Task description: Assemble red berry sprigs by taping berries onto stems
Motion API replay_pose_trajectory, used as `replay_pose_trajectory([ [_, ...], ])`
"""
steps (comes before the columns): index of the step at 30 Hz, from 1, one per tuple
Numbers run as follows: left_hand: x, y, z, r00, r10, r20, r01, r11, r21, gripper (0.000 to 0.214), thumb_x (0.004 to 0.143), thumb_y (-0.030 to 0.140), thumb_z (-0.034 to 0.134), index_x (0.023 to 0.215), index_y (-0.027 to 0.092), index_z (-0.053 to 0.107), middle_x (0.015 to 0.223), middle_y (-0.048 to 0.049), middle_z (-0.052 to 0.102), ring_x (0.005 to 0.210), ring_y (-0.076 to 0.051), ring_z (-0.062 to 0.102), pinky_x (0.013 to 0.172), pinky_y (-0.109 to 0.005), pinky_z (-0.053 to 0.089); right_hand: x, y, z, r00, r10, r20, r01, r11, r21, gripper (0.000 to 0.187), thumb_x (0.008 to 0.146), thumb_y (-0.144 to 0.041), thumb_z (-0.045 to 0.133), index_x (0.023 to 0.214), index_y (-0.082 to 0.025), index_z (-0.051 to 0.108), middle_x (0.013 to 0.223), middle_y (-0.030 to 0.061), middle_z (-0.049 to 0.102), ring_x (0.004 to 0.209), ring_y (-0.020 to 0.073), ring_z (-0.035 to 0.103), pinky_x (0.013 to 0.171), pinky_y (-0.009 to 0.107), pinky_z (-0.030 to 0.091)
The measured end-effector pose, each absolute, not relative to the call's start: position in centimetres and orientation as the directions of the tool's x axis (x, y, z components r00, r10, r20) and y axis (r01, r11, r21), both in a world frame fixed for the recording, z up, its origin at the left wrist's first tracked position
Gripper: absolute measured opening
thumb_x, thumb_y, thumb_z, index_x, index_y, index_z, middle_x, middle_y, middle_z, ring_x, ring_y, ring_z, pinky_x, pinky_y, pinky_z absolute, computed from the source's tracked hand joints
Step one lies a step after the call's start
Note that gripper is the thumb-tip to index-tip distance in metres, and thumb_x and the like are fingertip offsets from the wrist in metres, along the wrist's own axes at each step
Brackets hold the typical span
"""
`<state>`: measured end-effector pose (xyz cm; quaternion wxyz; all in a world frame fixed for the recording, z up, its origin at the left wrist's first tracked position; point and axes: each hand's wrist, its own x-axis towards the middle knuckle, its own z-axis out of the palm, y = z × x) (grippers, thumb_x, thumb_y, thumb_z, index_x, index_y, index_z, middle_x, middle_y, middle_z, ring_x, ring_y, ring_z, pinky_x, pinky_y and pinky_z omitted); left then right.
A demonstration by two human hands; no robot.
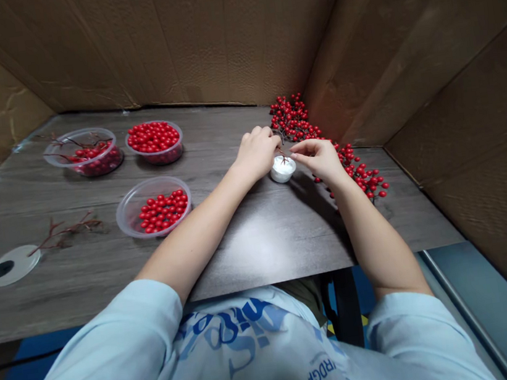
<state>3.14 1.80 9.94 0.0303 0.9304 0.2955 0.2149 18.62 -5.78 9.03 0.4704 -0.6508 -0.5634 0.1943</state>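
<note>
Above a small white cup (283,170) filled with white stuff, my left hand (258,152) is closed on a small brown twig (283,156). The twig's forked tips point down at the white surface; I cannot tell whether they touch it. My right hand (319,157) is just right of the cup, thumb and forefinger pinched together close to the twig tips. What that pinch holds, if anything, is too small to see. Behind and beside my right hand lie branches of red berries (290,116), partly hidden by the hand and forearm.
Left of my arms, two clear tubs (119,217) (181,138) hold red berries. Another tub (114,136) has berries and bare twigs. Loose brown twigs (69,231) lie by a round translucent lid (15,265). Cardboard walls (215,39) enclose the wood-grain table (229,255).
</note>
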Motion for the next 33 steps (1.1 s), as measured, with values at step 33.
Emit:
replay_pose_trajectory([
  [33,2.1,0.0,11.0,0.848,0.391,0.358,0.288,-0.907,0.309,0.024,0.082,0.021,0.044,0.093,0.017,0.065,0.095,-0.0061,0.062,0.083,-0.016,0.058,0.073,-0.027,0.042,19.4,-7.6,10.2,0.241,0.969,0.061,0.153,0.024,-0.988,0.033,0.052,-0.031,0.077,0.079,-0.014,0.066,0.068,0.0001,0.060,0.051,0.0053,0.042,0.042,0.018,0.024],
])
